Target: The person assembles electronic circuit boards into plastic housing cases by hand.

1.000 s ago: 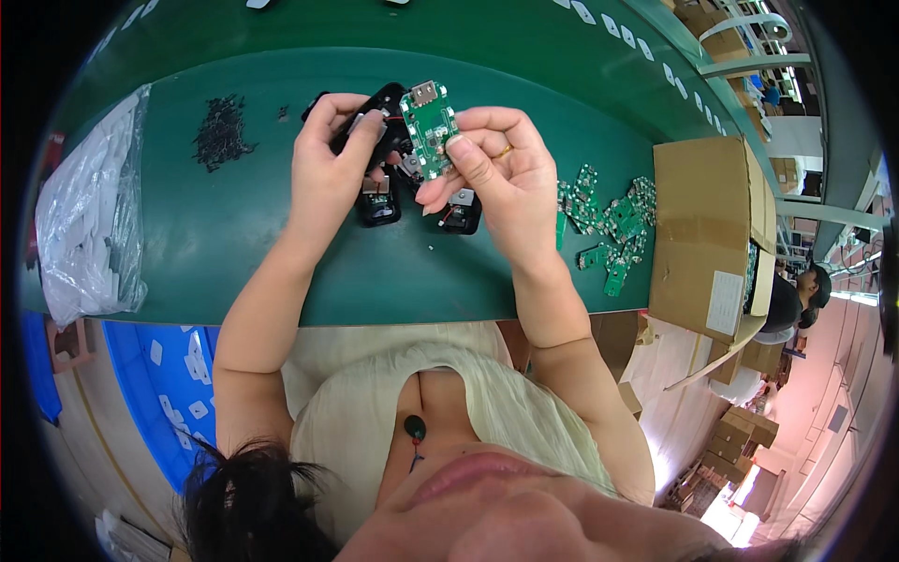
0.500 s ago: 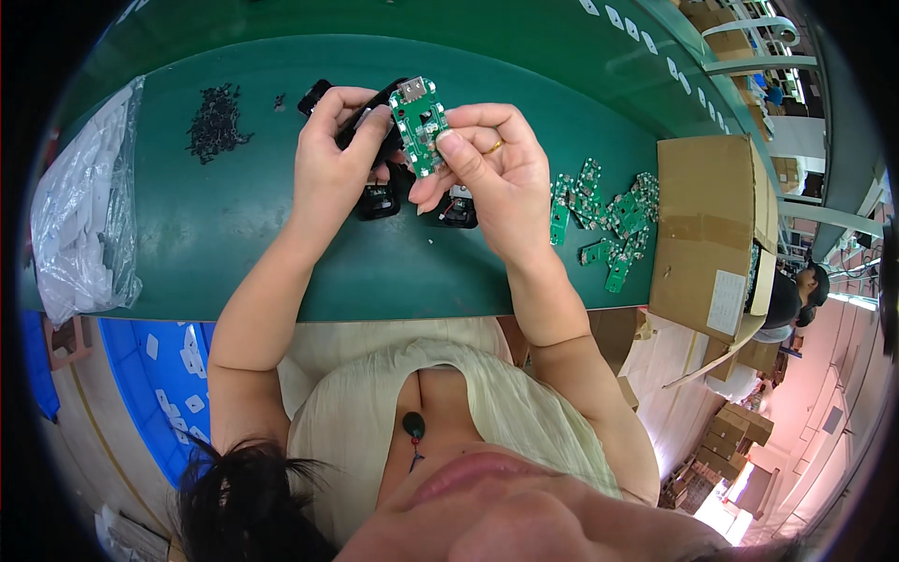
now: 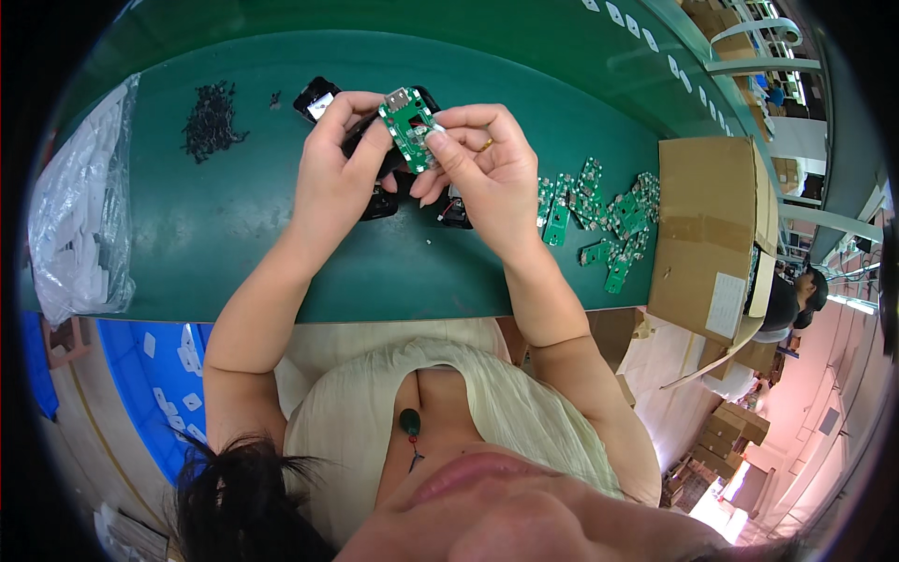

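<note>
A small green circuit board point(image 3: 408, 128) with a metal socket at its top end is held upright above a green work table, pinched between the thumb of the left hand point(image 3: 339, 178) and the fingertips of the right hand point(image 3: 487, 173). Its component side faces the camera, tilted slightly leftward.

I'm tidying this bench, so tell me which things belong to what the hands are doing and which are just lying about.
In hand:
- green circuit board, pinched by left hand and right hand
- black casing parts beneath the hands

Lying about:
- heap of green boards
- pile of small black parts
- clear plastic bag
- cardboard box
</note>
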The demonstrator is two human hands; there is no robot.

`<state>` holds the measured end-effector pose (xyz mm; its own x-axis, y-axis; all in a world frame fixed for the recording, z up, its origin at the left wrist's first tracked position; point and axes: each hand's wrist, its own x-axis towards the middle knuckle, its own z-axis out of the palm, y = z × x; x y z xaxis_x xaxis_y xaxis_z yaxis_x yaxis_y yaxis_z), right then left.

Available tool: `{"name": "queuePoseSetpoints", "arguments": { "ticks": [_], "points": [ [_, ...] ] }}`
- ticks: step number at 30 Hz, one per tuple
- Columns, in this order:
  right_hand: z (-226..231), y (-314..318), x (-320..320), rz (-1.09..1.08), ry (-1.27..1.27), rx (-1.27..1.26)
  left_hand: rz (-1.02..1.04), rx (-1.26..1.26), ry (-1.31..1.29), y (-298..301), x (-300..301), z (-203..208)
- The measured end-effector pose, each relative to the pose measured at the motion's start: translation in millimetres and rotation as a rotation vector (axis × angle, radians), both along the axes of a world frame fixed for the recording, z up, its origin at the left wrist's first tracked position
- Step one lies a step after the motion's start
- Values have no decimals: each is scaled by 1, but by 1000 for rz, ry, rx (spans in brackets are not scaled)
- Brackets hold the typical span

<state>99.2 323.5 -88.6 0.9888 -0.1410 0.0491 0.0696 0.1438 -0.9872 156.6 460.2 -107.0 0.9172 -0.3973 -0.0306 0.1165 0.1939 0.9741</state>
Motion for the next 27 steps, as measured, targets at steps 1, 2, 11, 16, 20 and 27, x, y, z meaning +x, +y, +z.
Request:
{"name": "queuePoseSetpoints", "arguments": {
  "ticks": [1,2,11,16,20,27],
  "points": [
    [0,-1,0,-30,-5,-50,-16,-32,-4,0,-2,0],
    [-1,-1,0,-59,-11,-100,-63,-78,18,1,-2,-1],
    [-11,-7,2,-205,-156,-506,-100,-50,26,0,-8,-2],
    [-9,-8,3,-326,-322,-583,-55,31,-5,1,-11,3],
    [-17,-10,4,-302,-337,-454,-87,115,-45,0,-13,1],
    [-12,0,3,-223,-380,-290,-91,90,57,2,-12,4]
  ]
}}
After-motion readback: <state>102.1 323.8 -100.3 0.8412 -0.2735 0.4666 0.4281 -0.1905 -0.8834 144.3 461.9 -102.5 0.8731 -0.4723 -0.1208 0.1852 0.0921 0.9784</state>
